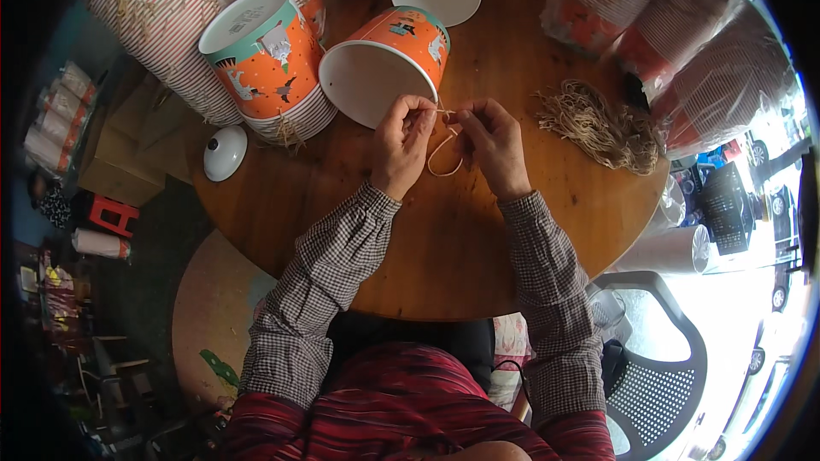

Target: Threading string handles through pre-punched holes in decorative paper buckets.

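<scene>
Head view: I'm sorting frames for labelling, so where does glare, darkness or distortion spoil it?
Head view: daylight blows out the lower right beside the black chair; the left floor is dim; fisheye bends the round wooden table and blackens the corners; the left hand, right hand and twine loop are sharp.

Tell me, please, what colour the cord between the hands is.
The cord is pale tan, seen in the head view.

Both forearms in checked sleeves, rising from six o'clock toward twelve. Left hand (400,147) at centre, fingers curled, thumb and forefinger pinched together. Right hand (495,143) at its three o'clock, just beside, fingertips likewise pinched, knuckles bent inward.
</scene>
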`<state>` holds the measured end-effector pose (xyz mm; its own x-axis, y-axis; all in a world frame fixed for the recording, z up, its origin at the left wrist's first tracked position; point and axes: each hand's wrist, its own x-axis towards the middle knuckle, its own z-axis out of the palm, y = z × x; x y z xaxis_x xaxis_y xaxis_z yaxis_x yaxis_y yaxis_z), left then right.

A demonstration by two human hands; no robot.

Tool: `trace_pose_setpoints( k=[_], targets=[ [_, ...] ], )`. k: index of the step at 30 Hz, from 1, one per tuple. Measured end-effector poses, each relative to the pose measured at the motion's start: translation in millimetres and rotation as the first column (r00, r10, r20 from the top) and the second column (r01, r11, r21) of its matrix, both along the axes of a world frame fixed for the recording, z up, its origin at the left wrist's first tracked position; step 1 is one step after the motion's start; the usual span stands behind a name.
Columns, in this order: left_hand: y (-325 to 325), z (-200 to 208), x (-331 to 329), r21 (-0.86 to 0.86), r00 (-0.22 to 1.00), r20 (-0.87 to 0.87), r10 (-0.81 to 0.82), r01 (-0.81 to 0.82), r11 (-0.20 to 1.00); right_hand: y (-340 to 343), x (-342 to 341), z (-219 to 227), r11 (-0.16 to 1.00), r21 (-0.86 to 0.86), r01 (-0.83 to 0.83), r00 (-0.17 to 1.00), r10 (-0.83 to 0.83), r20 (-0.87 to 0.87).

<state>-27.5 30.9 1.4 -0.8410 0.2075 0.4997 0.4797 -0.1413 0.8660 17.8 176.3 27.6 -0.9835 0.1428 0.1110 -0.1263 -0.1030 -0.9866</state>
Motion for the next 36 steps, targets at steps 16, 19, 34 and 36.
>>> trace_pose_setpoints(
  k=[16,19,34,36],
  targets=[
    [2,-12,-6,0.058,0.976,0.163,0.141,-0.153,0.987,-12,5,-2,0.999,-0.042,-0.034,0.999,0.035,0.014],
    [0,-13,-7,0.068,0.964,0.224,0.144,-0.163,0.984,-18,5,-1,0.999,-0.052,-0.011,1.000,0.012,0.016],
    [4,-5,23,0.363,0.789,0.547,-0.280,0.078,0.928,-33,26,-7,0.873,0.399,0.279,0.952,-0.199,-0.231],
    [3,-7,21,0.384,0.765,0.563,-0.314,0.094,0.919,-34,27,-9,0.823,0.469,0.321,0.936,-0.201,-0.288]
  ],
)
